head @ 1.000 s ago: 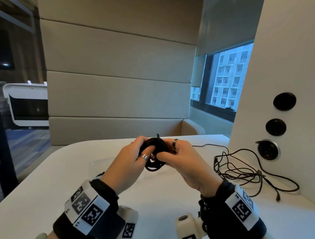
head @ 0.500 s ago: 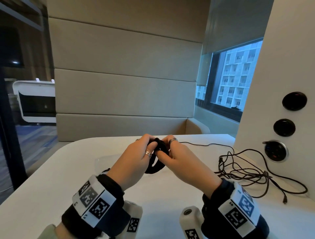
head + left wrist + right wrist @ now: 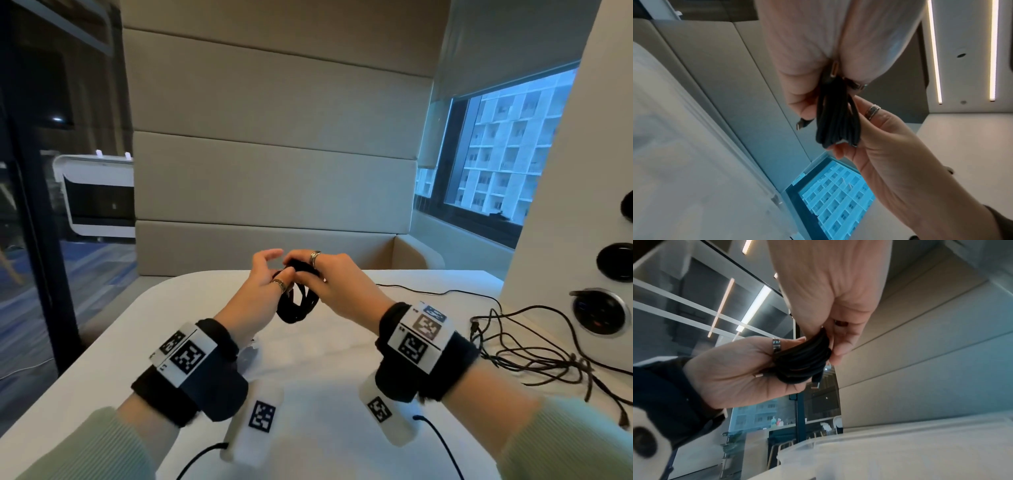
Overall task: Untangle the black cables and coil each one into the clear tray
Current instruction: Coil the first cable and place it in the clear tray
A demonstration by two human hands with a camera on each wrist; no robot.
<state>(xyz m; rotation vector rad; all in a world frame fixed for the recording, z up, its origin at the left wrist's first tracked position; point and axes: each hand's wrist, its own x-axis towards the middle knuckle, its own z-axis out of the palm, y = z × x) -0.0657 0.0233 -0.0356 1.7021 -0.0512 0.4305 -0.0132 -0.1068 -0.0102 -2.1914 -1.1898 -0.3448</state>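
A black cable wound into a small coil [image 3: 296, 303] hangs between my two hands above the white table. My left hand [image 3: 272, 274] grips the coil's left side, its forefinger lifted free. My right hand [image 3: 323, 275] pinches the right side. In the left wrist view the coil [image 3: 836, 120] is a tight bundle with a metal plug sticking out beside it. The right wrist view has my right hand's fingers [image 3: 840, 345] curled round the coil [image 3: 803, 360]. The clear tray [image 3: 318, 346] lies faintly visible under my hands, its rim [image 3: 818, 444] close below.
A loose tangle of black cables [image 3: 534, 353] lies on the table [image 3: 144, 342] to the right, one strand running back along the far edge. A white wall panel with round sockets [image 3: 599, 310] stands at the right. A padded bench back is beyond the table.
Both hands have moved farther out over the table with the coil. My left forefinger has lifted off it, and the coil now hangs lower between the hands.
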